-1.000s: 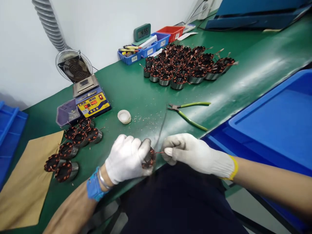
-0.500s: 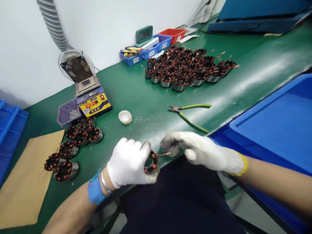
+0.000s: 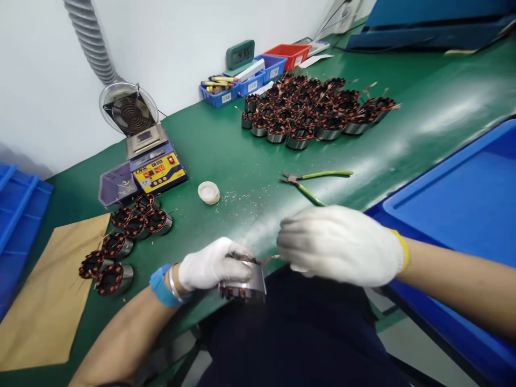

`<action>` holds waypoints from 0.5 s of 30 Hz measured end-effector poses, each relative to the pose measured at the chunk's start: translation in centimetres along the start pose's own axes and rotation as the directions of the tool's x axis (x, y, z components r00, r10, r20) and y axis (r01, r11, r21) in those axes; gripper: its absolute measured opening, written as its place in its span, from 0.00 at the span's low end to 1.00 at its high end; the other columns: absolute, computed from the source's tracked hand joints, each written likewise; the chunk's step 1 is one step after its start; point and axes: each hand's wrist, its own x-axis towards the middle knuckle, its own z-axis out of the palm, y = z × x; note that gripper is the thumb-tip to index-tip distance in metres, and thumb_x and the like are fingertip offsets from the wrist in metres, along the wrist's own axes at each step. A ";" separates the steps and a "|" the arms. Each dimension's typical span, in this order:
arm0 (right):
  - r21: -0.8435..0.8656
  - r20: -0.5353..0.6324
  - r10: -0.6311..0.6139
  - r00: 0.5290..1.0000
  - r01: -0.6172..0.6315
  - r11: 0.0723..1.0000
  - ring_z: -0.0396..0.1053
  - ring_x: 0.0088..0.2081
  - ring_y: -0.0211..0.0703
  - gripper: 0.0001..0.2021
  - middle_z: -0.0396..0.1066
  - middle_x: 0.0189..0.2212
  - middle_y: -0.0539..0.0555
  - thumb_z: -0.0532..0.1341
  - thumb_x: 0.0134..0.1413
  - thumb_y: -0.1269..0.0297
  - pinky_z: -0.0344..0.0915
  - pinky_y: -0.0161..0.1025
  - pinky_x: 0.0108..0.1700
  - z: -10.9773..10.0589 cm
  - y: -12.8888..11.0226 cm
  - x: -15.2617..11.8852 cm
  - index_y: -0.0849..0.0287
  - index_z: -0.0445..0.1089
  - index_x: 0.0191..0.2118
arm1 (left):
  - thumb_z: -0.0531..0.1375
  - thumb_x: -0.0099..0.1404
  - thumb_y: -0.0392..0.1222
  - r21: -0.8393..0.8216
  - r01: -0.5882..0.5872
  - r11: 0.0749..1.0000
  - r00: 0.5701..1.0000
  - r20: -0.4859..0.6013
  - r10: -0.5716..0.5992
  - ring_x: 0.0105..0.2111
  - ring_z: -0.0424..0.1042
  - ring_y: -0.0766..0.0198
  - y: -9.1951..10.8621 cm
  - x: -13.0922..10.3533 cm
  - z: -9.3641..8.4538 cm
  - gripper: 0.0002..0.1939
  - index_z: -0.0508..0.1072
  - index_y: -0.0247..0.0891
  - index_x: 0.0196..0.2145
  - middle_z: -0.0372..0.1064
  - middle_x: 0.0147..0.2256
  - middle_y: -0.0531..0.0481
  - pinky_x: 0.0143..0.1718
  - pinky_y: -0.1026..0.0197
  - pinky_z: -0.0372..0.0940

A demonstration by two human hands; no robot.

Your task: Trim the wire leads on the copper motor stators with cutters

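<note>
My left hand (image 3: 215, 266), in a white glove, grips a motor stator (image 3: 252, 282), a steel ring with copper windings, tilted on its side above the table's front edge. From the stator's right side a short copper wire lead (image 3: 272, 258) sticks out toward my right hand (image 3: 326, 244). That hand, gloved in white with a yellow cuff, has its fingers bunched together and curled down, slightly blurred. Its fingertips are hidden, so I cannot tell whether they pinch the lead. Just behind it lie green-handled cutting pliers (image 3: 308, 193), one handle partly covered by the glove.
Several stators (image 3: 147, 223) stand at left beside brown cardboard (image 3: 44, 301). A larger group of stators (image 3: 300, 137) fills the back. A solder pot (image 3: 159, 169) with a display, a small white dish (image 3: 208, 192), wire scraps and a blue tray (image 3: 455, 199) surround the work area.
My left hand has turned the stator so its steel side now faces up and its opening no longer shows. My right hand has rolled over, back upward, its fingers now curled down beside the wire lead.
</note>
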 end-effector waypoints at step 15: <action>0.010 0.113 0.626 0.772 -0.631 0.776 0.71 0.43 0.59 0.29 0.73 0.43 0.63 0.69 0.45 0.42 0.69 0.53 0.45 7.7 -3.7 1.6 0.61 0.74 0.45 | 0.61 0.61 0.47 0.707 0.213 0.674 0.848 -0.477 0.233 0.47 0.77 0.51 0.1 -1.0 -1.2 0.29 0.65 0.37 0.59 0.75 0.50 0.41 0.47 0.53 0.72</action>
